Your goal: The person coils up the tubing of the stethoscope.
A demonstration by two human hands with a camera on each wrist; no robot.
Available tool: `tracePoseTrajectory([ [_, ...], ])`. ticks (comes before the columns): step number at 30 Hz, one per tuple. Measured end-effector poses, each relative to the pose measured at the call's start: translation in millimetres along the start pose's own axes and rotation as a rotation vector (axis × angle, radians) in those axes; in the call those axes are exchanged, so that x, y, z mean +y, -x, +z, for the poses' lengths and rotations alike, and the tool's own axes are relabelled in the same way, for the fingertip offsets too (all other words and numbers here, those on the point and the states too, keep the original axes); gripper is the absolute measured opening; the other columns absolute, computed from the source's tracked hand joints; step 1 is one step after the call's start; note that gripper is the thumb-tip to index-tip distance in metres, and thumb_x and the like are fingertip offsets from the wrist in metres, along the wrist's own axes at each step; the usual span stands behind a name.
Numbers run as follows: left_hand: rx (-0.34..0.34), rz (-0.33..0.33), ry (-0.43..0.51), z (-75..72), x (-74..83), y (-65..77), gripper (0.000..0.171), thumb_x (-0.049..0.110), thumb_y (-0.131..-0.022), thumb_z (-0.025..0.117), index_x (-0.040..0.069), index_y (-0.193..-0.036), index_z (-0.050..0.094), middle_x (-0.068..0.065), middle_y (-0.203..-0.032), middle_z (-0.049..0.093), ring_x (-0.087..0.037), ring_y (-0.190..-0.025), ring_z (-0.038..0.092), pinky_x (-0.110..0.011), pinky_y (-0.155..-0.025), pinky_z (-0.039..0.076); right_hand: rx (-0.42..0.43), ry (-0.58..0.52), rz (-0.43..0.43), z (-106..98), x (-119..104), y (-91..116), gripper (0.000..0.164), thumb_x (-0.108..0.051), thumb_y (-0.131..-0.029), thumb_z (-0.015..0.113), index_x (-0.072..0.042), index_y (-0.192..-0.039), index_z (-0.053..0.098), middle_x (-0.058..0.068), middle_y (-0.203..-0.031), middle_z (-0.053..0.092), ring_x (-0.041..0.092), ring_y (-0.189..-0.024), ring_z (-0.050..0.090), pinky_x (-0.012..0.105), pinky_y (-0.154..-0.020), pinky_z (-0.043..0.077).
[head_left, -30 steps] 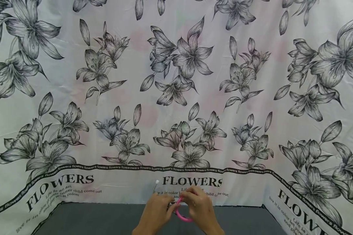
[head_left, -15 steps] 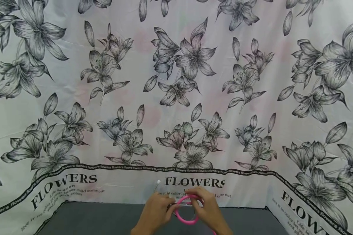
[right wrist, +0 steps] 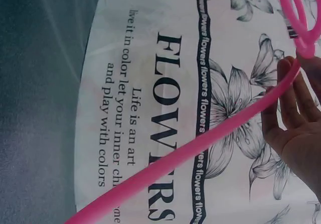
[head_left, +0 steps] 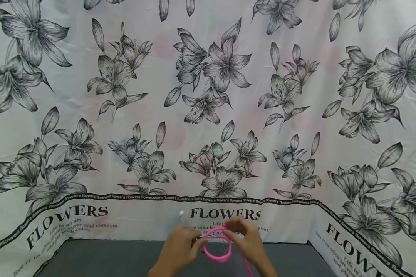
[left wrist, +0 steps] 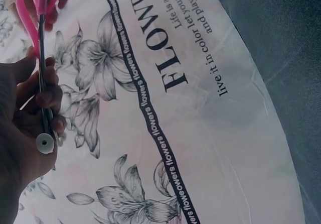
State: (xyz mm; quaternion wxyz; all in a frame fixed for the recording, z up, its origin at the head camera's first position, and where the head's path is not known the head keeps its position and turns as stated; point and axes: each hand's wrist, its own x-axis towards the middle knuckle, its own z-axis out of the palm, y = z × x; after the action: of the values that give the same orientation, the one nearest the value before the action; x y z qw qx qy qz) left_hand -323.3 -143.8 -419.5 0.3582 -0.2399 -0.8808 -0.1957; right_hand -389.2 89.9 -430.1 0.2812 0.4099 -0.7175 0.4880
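Both hands hold a stethoscope in front of the body. Its pink tubing (head_left: pixel 216 258) is coiled into loops between them. My left hand (head_left: pixel 178 244) grips the metal ear tubes (left wrist: pixel 42 78); a white ear tip (left wrist: pixel 45 143) with a hole sticks out beyond the palm in the left wrist view. My right hand (head_left: pixel 247 240) pinches the pink tubing at the right side of the coil. From there a long length of tubing (right wrist: pixel 175 158) runs down and away, as the right wrist view shows. The stethoscope's chest piece is out of sight.
A white cloth (head_left: pixel 145 219) printed with black flowers and lettering hangs behind and at both sides. Below the hands lies a dark grey table surface (head_left: pixel 118 257), meeting the cloth at its back edge.
My right hand has drawn the tubing round, so the coil, mostly behind that hand a second ago, now shows as full loops. More of the tubing's tail hangs in view at lower right.
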Motion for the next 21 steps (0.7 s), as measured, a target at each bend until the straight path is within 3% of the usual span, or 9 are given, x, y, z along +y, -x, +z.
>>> tracePoseTrajectory([
  [5, 0.013, -0.047, 0.051, -4.4, 2.5, 0.3, 0.023, 0.036, -0.096, 0.075, 0.022, -0.078, 0.075, 0.018, -0.063, 0.054, 0.006, -0.059, 0.034, -0.018, -0.064, 0.028, -0.028, -0.011, -0.018, -0.2, 6.3, 0.2, 0.020, 0.003, -0.088, 0.078, -0.003, -0.106, 0.072, 0.014, -0.097, 0.078, 0.000, -0.092, 0.073, 0.025, -0.083, 0.062],
  [8, 0.045, -0.049, 0.093, -2.2, 2.8, -0.4, 0.022, 0.036, -0.097, 0.074, 0.022, -0.080, 0.077, 0.018, -0.064, 0.055, 0.008, -0.059, 0.036, -0.018, -0.066, 0.030, -0.035, 0.005, 0.017, 0.9, 9.3, 1.3, 0.019, 0.000, -0.088, 0.078, -0.005, -0.106, 0.073, 0.012, -0.098, 0.079, -0.001, -0.092, 0.073, 0.025, -0.084, 0.061],
  [15, 0.085, -0.071, 0.246, 1.4, 0.7, 2.2, 0.013, 0.024, -0.094, 0.078, 0.018, -0.083, 0.080, 0.016, -0.065, 0.059, 0.010, -0.059, 0.038, -0.015, -0.059, 0.036, -0.083, -0.088, 0.169, 9.6, 7.3, 5.1, 0.015, -0.007, -0.092, 0.078, -0.005, -0.106, 0.074, 0.016, -0.097, 0.079, 0.001, -0.086, 0.072, 0.026, -0.081, 0.061],
  [21, 0.096, -0.119, 0.366, -0.9, 2.0, -0.1, 0.018, 0.026, -0.098, 0.074, 0.012, -0.091, 0.081, 0.011, -0.065, 0.063, 0.011, -0.056, 0.042, -0.015, -0.052, 0.041, -0.124, -0.170, 0.353, 17.1, 1.4, 6.2, 0.020, -0.015, -0.095, 0.076, -0.004, -0.111, 0.074, 0.019, -0.101, 0.079, 0.002, -0.086, 0.073, 0.024, -0.078, 0.060],
])
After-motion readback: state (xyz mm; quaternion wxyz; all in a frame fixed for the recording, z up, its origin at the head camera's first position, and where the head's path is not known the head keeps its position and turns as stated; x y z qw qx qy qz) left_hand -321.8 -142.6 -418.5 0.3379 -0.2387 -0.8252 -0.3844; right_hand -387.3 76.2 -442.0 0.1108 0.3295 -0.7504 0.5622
